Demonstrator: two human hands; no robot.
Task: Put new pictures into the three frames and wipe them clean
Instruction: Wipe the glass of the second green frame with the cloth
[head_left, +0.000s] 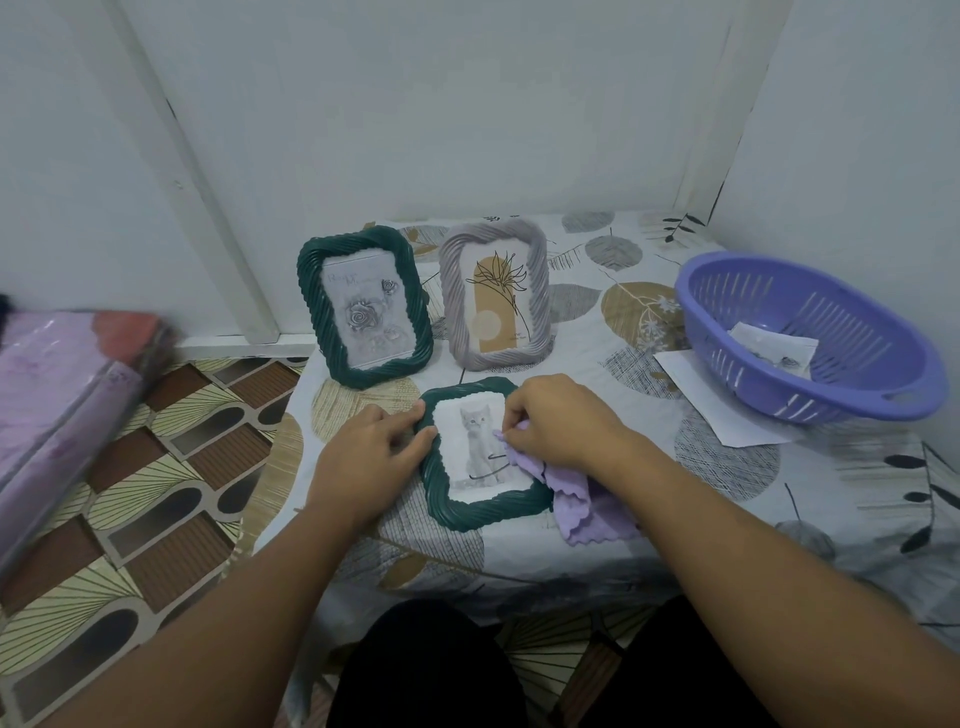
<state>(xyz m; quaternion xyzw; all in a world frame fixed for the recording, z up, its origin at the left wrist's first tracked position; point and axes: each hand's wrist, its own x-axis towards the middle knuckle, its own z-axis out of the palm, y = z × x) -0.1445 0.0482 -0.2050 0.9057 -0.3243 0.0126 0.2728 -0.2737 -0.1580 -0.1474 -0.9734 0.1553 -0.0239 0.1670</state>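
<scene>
A dark green frame (441, 499) with a kitten picture lies flat on the table in front of me. My left hand (363, 447) rests on its left edge, fingers pressing the rim. My right hand (556, 421) pinches a lilac cloth (582, 504) against the glass at the frame's right side; the cloth trails off toward the lower right. Behind, a second dark green frame (363, 306) with a rose picture stands upright on the left. Right of it stands a grey frame (496, 296) with a line-drawn plant.
A purple plastic colander (810, 338) holding a paper picture sits at the right, on a white sheet (722, 410). The table has a leaf-patterned cloth (727, 519). A lilac wrapped bundle (57, 405) lies on the patterned floor at left. White walls close in behind.
</scene>
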